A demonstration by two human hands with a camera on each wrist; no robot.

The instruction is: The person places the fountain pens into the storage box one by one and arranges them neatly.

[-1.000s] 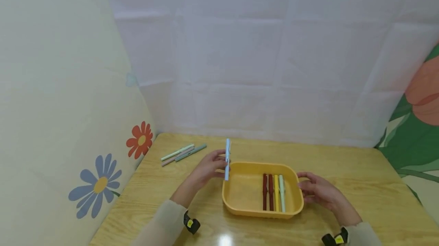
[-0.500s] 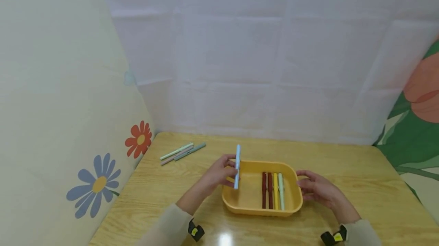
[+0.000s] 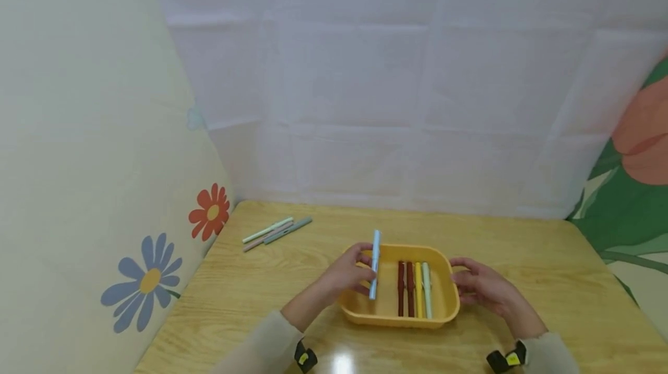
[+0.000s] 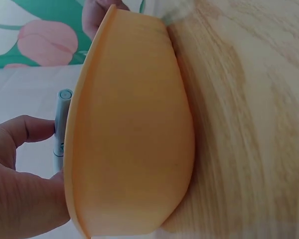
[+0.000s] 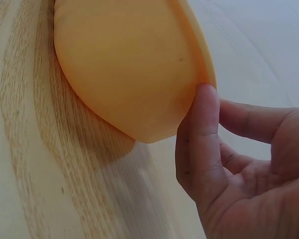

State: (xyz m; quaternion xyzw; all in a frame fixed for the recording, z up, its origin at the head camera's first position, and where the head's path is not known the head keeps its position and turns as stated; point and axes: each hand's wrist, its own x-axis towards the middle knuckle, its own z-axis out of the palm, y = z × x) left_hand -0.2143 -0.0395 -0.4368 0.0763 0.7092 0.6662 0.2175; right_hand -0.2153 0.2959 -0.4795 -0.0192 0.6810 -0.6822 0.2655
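My left hand (image 3: 348, 271) pinches a light blue pen (image 3: 375, 265) between thumb and fingers. The pen stands nearly upright over the left part of a yellow plastic tray (image 3: 396, 322). In the left wrist view the pen (image 4: 61, 112) shows beyond the tray's wall (image 4: 129, 124), which hides its lower part. At the tray's right end my right hand (image 3: 485, 287) grips the rim, its fingertips on the edge in the right wrist view. Inside the tray, side by side, lie two dark red pens (image 3: 401, 289), a yellow pen (image 3: 419, 290) and a pale green pen (image 3: 427, 290).
At the back left of the wooden table (image 3: 501, 252) lie a pale green pen (image 3: 267, 229), a pinkish pen (image 3: 256, 243) and a grey-green pen (image 3: 288, 231), close together. A white cloth (image 3: 365, 101) hangs behind the table; a flowered wall covering stands at the left.
My left hand has carried the light blue pen rightward and lower, from the tray's left rim to over its inside. The right hand has stayed at the tray's right end.
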